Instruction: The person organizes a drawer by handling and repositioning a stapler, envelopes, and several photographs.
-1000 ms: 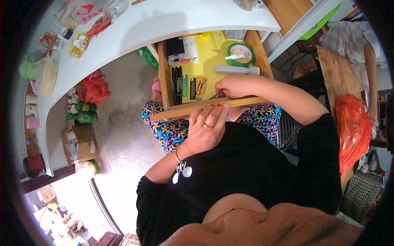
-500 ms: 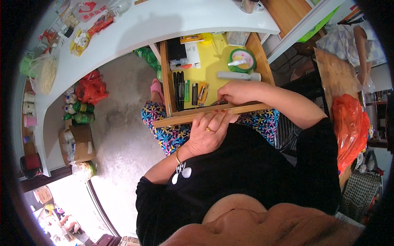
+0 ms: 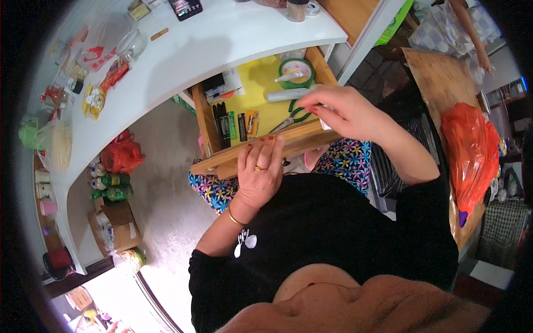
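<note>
An open wooden drawer (image 3: 208, 123) with a yellow-lined bottom juts out in front of me. My left hand (image 3: 260, 168) lies against the drawer's front, its stretched fingers resting over the top edge. Above the drawer's right front corner is my right hand (image 3: 347, 114), fingers extended and partly apart. A small white thing (image 3: 325, 125) shows beneath it; whether the hand touches it cannot be made out. Green-handled pliers (image 3: 288, 120) lie in the drawer near that hand. Black pens (image 3: 221, 126), a green lighter (image 3: 231, 125), a black lighter (image 3: 242, 126) and a yellow-orange item (image 3: 252, 123) line up at the left.
Farther back in the drawer sit a green tape roll (image 3: 308, 67) and a grey-white cylinder (image 3: 286, 95). A white curved desk (image 3: 222, 41) rises behind it, holding bags, jars and a phone (image 3: 185, 8). On the right, a red bag (image 3: 469, 155) lies on a wooden board (image 3: 430, 72).
My right hand has lifted out of the drawer and moved right, leaving the pliers in plain sight. My left hand has shifted left along the drawer front. The view has turned somewhat.
</note>
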The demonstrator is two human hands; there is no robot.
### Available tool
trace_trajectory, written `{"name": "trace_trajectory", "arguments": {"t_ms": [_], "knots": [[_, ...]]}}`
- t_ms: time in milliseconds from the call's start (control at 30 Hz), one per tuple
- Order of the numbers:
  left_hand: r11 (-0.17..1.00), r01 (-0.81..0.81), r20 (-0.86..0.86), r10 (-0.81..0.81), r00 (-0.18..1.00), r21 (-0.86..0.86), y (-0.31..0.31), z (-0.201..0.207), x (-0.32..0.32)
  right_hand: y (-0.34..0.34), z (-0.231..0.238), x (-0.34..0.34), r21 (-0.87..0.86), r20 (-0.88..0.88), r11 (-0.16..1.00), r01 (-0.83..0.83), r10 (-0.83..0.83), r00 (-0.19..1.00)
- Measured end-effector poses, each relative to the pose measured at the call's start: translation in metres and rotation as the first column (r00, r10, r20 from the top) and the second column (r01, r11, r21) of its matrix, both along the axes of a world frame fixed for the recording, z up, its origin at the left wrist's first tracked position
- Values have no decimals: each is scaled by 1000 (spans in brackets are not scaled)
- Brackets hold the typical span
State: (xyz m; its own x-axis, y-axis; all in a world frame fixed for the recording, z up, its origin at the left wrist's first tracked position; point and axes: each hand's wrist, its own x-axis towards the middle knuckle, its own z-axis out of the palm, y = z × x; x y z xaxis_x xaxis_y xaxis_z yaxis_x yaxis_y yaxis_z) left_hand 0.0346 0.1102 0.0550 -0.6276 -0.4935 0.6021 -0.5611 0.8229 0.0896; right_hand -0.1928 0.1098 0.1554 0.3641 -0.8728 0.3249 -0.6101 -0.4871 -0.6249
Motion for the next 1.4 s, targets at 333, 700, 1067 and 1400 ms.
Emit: {"name": "trace_trajectory", "arguments": {"t_ms": [333,700,1067,1400], "knots": [[999,-21,-12,20,1000,-32,-44,4,-13,59,-35,-20,177,214,967,185,-222,951],[977,-154,70,165,984,-145,-107,-2,-39,60,-126,-23,320,204,913,254,-328,922],[978,-144,-9,145,989,-153,-135,-6,-44,48,-175,-20,145,-55,920,363,-359,932],[832,-265,293,130,947,487,-64,-64,9,55,-188,-13,152,-273,886,439,-389,880]]}}
